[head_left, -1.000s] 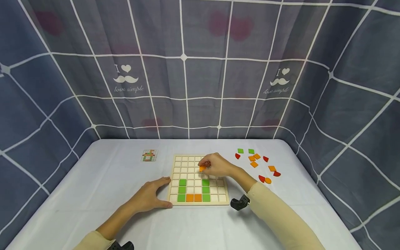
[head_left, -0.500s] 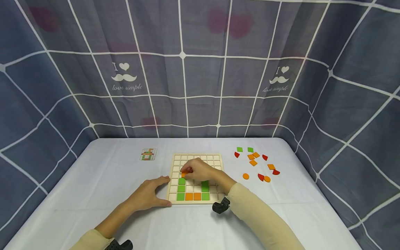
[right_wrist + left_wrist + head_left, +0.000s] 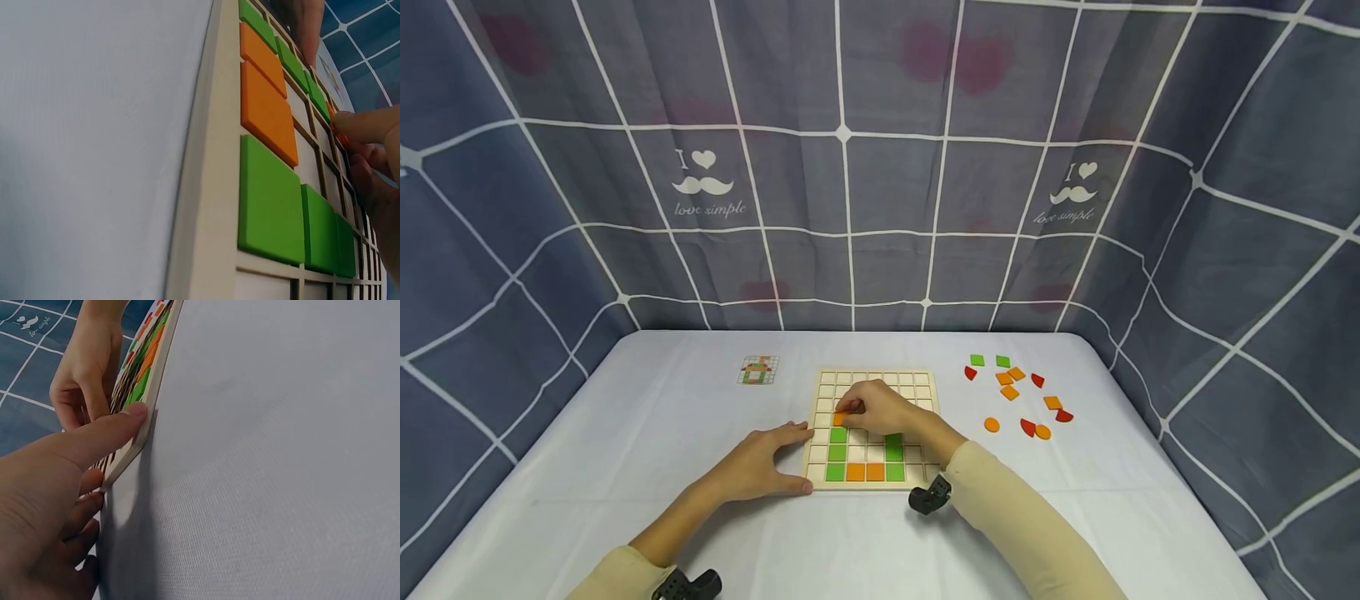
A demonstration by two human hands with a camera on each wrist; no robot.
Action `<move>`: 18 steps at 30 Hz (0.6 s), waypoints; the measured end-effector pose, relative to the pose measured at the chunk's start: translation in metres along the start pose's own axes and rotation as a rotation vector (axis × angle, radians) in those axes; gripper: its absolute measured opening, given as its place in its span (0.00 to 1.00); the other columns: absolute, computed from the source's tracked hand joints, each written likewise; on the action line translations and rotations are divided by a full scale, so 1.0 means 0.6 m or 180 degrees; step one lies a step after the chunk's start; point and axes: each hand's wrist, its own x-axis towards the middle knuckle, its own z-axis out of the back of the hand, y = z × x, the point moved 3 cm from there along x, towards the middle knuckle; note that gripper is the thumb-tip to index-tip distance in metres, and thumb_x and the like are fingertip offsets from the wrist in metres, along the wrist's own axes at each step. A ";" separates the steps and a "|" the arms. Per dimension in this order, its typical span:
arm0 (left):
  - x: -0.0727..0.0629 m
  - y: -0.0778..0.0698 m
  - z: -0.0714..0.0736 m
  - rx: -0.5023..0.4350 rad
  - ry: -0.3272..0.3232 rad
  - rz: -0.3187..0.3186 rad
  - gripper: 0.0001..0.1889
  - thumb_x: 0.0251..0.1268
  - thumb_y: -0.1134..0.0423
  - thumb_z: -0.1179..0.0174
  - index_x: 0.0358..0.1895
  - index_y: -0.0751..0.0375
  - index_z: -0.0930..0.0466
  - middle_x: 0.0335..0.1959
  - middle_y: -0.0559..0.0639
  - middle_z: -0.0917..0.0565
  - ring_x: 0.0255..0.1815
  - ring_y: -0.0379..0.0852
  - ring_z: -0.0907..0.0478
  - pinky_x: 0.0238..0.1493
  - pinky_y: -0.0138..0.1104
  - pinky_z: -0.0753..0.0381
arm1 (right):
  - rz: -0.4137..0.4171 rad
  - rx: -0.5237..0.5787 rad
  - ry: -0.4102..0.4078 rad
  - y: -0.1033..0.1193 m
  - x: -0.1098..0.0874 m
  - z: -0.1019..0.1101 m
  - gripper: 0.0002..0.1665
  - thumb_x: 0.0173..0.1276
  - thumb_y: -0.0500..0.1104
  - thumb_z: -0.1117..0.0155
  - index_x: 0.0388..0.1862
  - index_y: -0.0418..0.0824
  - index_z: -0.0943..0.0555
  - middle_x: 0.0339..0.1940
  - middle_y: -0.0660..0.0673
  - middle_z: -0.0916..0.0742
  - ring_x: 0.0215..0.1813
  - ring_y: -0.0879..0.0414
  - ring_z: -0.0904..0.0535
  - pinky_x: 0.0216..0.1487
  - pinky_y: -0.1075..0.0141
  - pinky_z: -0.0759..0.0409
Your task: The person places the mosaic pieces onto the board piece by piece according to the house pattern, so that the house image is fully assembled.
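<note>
A pale wooden grid board (image 3: 877, 377) lies at mid-table. In the head view, my right hand (image 3: 880, 407) is over its left part, pinching an orange tile (image 3: 838, 419) at the cell just beyond the left column of green tiles (image 3: 837, 453). The right wrist view shows that orange tile (image 3: 338, 130) at my fingertips, partly hidden. Two orange tiles (image 3: 865, 472) sit in the front row between the green columns. My left hand (image 3: 752, 468) rests against the board's left side, fingers spread; its thumb (image 3: 119, 428) touches the front left corner in the left wrist view.
A small pattern card (image 3: 758, 370) lies behind the board to the left. Loose pieces are scattered to the right: green tiles (image 3: 977, 360), orange tiles (image 3: 1010, 392), red wedges (image 3: 1027, 427) and orange discs (image 3: 992, 425). A grid-patterned curtain (image 3: 887, 183) surrounds the table.
My right hand has carried the orange tile leftward and toward me, from the board's right part to the left column. Over the last half second it has barely moved. The left hand stays put.
</note>
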 end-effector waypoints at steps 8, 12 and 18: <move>0.003 -0.001 -0.002 -0.0015 -0.0015 0.0087 0.45 0.47 0.41 0.19 0.70 0.57 0.22 0.74 0.55 0.27 0.76 0.62 0.35 0.73 0.60 0.36 | 0.0007 -0.0031 -0.0018 0.002 -0.004 0.003 0.11 0.72 0.41 0.29 0.51 0.41 0.10 0.47 0.52 0.12 0.46 0.64 0.20 0.50 0.71 0.20; 0.004 0.002 -0.004 -0.0017 -0.0028 0.0100 0.45 0.48 0.40 0.19 0.70 0.56 0.22 0.74 0.54 0.27 0.76 0.62 0.35 0.73 0.59 0.37 | 0.0046 -0.0016 -0.0085 -0.007 -0.019 0.017 0.12 0.72 0.41 0.29 0.52 0.39 0.11 0.46 0.51 0.12 0.44 0.62 0.19 0.48 0.70 0.19; 0.007 0.009 -0.005 -0.0138 -0.0097 0.0054 0.46 0.48 0.43 0.18 0.71 0.60 0.23 0.75 0.56 0.29 0.76 0.64 0.37 0.74 0.60 0.39 | 0.0000 0.0095 -0.0311 -0.036 -0.056 0.063 0.13 0.71 0.38 0.30 0.52 0.36 0.12 0.42 0.51 0.13 0.43 0.59 0.17 0.47 0.67 0.16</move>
